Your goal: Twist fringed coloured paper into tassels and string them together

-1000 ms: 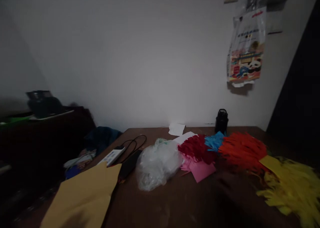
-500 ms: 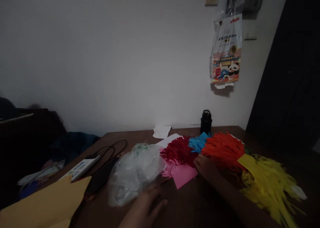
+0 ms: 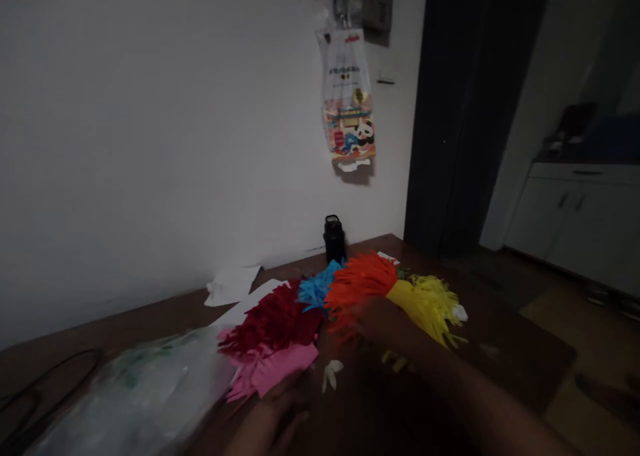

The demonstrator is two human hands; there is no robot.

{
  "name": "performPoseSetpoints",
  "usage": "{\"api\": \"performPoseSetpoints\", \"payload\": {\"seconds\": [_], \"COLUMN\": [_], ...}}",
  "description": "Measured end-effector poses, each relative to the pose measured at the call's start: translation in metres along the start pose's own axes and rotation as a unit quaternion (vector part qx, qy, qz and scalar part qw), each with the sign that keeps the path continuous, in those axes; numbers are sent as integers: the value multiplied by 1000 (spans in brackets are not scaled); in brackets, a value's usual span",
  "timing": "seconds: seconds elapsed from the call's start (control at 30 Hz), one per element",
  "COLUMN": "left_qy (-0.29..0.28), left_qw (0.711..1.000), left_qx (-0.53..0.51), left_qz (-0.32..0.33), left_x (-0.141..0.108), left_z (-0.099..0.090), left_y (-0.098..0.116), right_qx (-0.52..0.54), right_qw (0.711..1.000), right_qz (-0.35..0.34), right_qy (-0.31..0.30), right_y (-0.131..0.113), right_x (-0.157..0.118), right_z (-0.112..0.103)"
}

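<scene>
My right hand (image 3: 377,319) lies against the front of the orange fringed paper bundle (image 3: 357,283); its fingers are dark and blurred, so their grip cannot be made out. Beside it on the right is a yellow fringed bundle (image 3: 430,303). Close to the near edge of the pink fringed paper (image 3: 285,366) is my left hand (image 3: 277,406), thumb apart from the fingers, with nothing visible in it. A dark red fringed bundle (image 3: 275,319) overlaps the pink one, and a small blue fringed bundle (image 3: 320,287) sits between the red and the orange.
A crumpled clear plastic bag (image 3: 145,389) covers the table's left part. White paper (image 3: 233,286) and a black bottle (image 3: 334,239) stand near the wall. Small paper scraps (image 3: 331,374) lie on the brown table (image 3: 515,339). A panda-printed package (image 3: 350,103) hangs above.
The view has swung right. My right hand has moved from beside the dark red bundle to the orange one. My left hand is now nearer the pink paper, away from the plastic bag.
</scene>
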State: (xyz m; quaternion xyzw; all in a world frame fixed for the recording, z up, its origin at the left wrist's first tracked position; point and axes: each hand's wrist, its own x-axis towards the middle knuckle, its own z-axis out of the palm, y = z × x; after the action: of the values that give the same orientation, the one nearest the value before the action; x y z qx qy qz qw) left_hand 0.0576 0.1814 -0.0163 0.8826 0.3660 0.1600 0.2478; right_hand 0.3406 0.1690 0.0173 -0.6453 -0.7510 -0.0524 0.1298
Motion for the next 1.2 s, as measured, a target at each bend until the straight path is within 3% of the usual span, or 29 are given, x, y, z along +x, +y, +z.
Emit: {"api": "performPoseSetpoints", "payload": {"seconds": [0.13, 0.23, 0.4, 0.53, 0.7, 0.9, 1.03, 1.2], "left_qy": [-20, -15, 5, 43, 48, 25, 5, -10], "left_qw": [997, 986, 961, 928, 886, 837, 810, 790], "left_qx": [-71, -158, -271, -369, -461, -544, -578, -602], "left_qz": [37, 50, 50, 29, -2, -59, -97, -112], "left_x": [19, 44, 90, 114, 113, 106, 105, 105], "left_z": [12, 29, 75, 108, 119, 118, 120, 122], "left_y": [18, 47, 100, 126, 134, 129, 126, 126], "right_qx": [-45, -32, 58, 162, 307, 441, 450, 396], "right_qw": [988, 985, 979, 959, 915, 871, 869, 897], "right_qz": [142, 167, 158, 165, 194, 165, 158, 132], "right_qy": [29, 37, 114, 166, 176, 139, 134, 147], "right_y": [65, 86, 69, 47, 40, 56, 61, 50], "right_x": [-42, -63, -84, -94, -96, -104, -111, -113], "right_z": [-10, -5, 1, 6, 13, 10, 5, 4]}}
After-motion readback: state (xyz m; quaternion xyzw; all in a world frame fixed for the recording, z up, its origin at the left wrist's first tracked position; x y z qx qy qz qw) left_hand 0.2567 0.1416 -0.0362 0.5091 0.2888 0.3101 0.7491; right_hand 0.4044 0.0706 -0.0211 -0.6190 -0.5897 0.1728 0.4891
